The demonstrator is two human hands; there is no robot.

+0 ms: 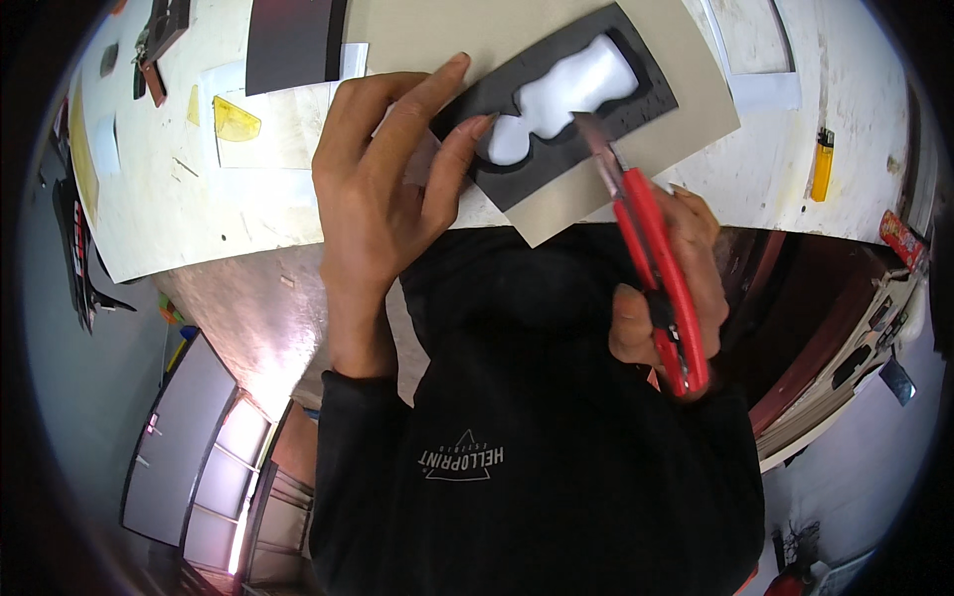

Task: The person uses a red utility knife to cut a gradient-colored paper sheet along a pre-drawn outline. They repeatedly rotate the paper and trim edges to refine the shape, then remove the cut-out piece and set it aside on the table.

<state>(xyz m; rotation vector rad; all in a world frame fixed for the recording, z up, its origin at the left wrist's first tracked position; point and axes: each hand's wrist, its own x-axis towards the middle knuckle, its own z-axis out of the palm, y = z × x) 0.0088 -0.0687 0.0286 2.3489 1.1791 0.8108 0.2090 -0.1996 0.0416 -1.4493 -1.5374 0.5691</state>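
Note:
My right hand [686, 268] is closed round the red handle of a box cutter [651, 263]. Its bare blade reaches over a dark grey, roughly rectangular panel [552, 174], with the tip at the lower edge of a glossy white, wavy bottle-like shape [576, 89] in the panel's middle. Whether that shape is a recess or a layer on top, I cannot tell. At the panel's left end rests my left hand [393, 164], fingers spread, the thumb tip on the panel beside the white shape's small rounded end. Beneath the panel lies a beige board [686, 94], jutting past the table's near edge.
The white table [288, 219] carries a black box-like block [295, 45], a yellow translucent scrap [237, 121] on pale sheets, and dark tools [159, 40] at far left. A yellow lighter [823, 167] lies at right. Stacked boards [835, 377] stand lower right.

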